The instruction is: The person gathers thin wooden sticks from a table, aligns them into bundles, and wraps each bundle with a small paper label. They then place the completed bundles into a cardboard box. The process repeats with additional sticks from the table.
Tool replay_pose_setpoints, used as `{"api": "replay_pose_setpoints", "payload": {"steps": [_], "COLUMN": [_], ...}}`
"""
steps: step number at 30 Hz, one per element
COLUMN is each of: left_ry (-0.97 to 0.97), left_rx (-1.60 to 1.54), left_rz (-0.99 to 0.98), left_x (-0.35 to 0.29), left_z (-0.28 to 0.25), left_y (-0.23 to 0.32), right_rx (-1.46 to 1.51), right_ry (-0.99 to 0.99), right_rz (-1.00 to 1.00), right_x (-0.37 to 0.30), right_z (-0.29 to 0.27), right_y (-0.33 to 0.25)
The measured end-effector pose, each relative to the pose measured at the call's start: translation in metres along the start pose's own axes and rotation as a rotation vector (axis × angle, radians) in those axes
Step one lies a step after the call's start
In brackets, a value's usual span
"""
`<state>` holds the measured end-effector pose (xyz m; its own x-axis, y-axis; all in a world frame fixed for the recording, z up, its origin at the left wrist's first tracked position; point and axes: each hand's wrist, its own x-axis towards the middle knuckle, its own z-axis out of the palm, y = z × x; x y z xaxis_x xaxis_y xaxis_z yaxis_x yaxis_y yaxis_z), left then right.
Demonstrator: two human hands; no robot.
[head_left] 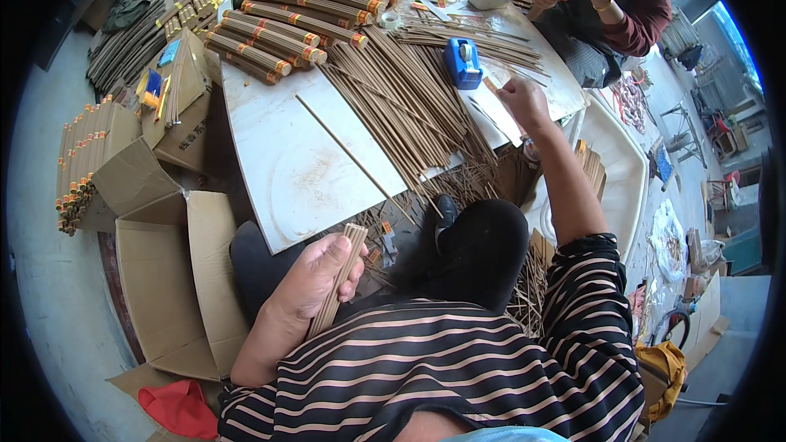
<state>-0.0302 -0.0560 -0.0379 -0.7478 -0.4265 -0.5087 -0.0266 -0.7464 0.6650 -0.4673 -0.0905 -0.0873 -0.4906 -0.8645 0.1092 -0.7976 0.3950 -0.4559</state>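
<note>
I count one bundle [342, 274] of sticks, tilted, in front of the torso, the left hand [315, 274] wrapped round it in a closed grip. The right hand [526, 105] is over the worktop [278, 139], near one blue dispenser [464, 65]; I cannot tell whether that grip is closed on anything. One stick [352, 155] lies apart. Banded bundles [307, 12] beyond exceed ten, exact count hidden. I note one open carton [164, 278] left, one co-worker [634, 31] upper right.
</note>
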Motion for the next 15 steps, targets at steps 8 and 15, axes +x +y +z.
{"api": "replay_pose_setpoints", "payload": {"steps": [8, 15], "left_ry": [0.007, -0.023], "left_rx": [0.009, 0.018], "left_rz": [0.015, 0.003], "left_x": [-0.002, -0.004], "left_z": [-0.001, 0.001], "left_y": [-0.002, -0.001], "right_rx": [0.214, 0.382], "right_ry": [-0.130, -0.173], "right_rz": [0.116, 0.160], "right_x": [-0.011, -0.008], "right_z": [0.011, 0.001], "right_y": [-0.001, 0.006]}}
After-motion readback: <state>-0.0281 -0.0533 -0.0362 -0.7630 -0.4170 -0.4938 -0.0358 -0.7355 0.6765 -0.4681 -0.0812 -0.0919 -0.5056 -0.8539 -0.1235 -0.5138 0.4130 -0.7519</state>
